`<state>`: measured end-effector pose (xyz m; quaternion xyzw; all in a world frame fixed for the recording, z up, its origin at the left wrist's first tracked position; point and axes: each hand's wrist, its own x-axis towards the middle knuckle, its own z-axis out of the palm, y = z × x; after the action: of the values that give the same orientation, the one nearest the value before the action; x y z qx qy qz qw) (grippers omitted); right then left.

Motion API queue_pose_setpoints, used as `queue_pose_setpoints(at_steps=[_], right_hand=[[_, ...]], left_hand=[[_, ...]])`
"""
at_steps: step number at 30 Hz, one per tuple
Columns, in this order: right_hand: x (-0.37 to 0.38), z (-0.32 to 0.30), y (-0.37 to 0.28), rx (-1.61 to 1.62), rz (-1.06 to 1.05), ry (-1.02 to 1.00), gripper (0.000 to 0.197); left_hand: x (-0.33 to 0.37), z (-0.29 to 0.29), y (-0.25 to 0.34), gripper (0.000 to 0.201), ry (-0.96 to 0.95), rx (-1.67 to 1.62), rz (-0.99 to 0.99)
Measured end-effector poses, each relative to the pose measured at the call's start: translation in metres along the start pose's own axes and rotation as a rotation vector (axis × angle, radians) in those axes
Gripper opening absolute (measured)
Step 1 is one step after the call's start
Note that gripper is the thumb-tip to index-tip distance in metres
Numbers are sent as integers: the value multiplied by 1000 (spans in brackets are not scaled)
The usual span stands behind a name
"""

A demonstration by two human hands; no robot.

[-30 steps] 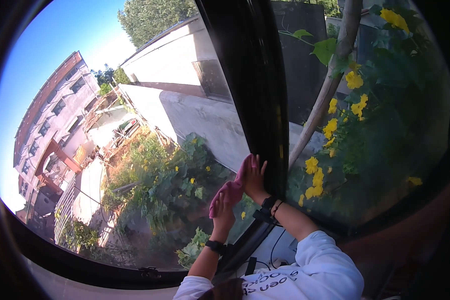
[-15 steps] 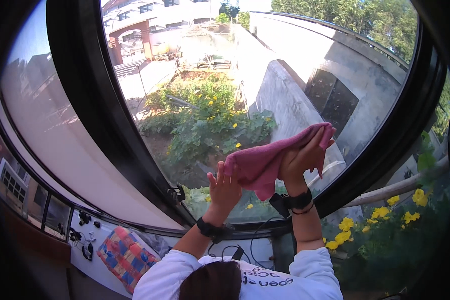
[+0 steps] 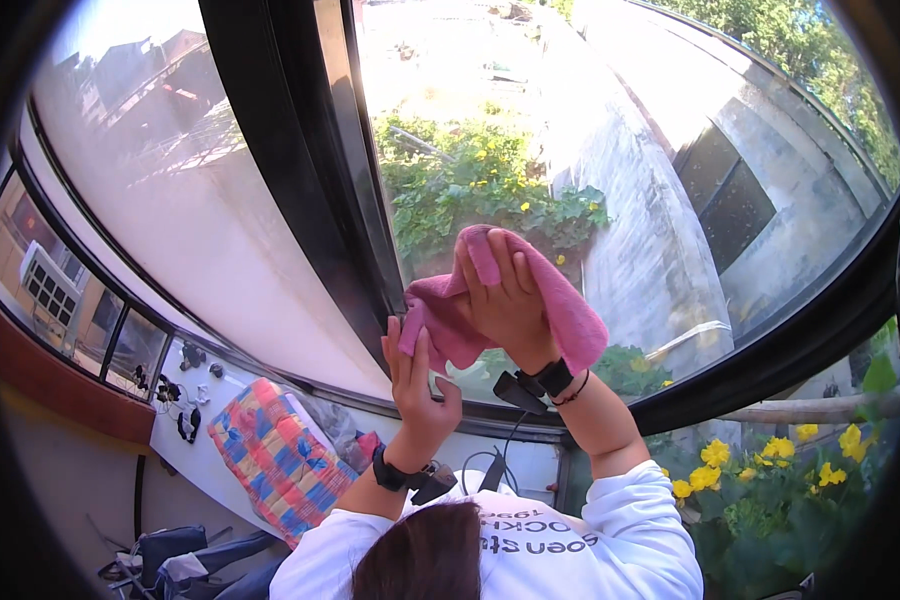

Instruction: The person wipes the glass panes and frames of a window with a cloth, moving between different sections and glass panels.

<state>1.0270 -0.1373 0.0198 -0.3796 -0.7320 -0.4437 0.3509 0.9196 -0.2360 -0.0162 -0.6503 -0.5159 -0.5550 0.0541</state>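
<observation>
A pink cloth (image 3: 570,310) lies bunched in front of the window pane, its left corner close to the dark upright window frame (image 3: 315,180). My right hand (image 3: 507,315) presses on the cloth with fingers spread, and a fold of it is tucked over the fingers. At the cloth's left corner is my left hand (image 3: 422,400), fingers stretched upward with a bit of the cloth caught between them. Both wrists carry black bands with small dark devices. The palms' contact with the glass is hidden.
To the lower left, a white table (image 3: 195,440) holds a checkered quilted item (image 3: 280,450) and small black gadgets. Folded dark-framed objects (image 3: 185,560) stand below it. Yellow flowers (image 3: 715,455) grow outside at lower right, near a horizontal pole (image 3: 820,408).
My view has shifted, so the window frame appears further right. Both hands and the cloth are now nearer that frame; my right hand has come down and left, and the cloth is more bunched.
</observation>
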Motion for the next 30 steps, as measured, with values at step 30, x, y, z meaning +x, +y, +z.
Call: queue_pose_setpoints(at_steps=[30], right_hand=[[-70, -32, -88, 1152, 385, -361, 54]], left_hand=[[-41, -24, -70, 55, -425, -477, -327]])
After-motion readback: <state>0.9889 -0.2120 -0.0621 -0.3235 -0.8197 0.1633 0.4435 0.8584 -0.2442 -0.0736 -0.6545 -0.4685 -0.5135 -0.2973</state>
